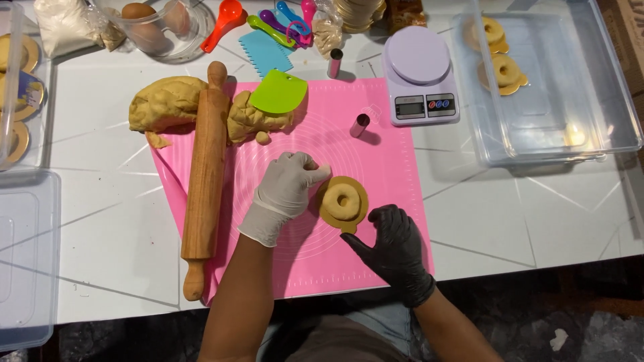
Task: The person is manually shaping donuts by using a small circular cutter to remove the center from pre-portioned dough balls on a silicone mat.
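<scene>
1. Pink silicone baking mat (396, 174): landmark.
2. Ring-shaped tan dough piece (342, 200) on gold card disc (343, 219): mat's centre.
3. White-gloved left hand (285, 184): fingers curled, touching the ring's left edge.
4. Black-gloved right hand (392, 241): spread flat on the mat, beside the disc.
5. Long wooden rolling pin (204, 177): mat's left edge.

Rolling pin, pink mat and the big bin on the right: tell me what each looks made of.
Rolling pin: wood, going by its tan grain and matte finish. Pink mat: probably silicone, as it lies thin and flat with faint printed circles. Bin: clear hard plastic, since the table and two dough rings show through its glossy walls.
</scene>
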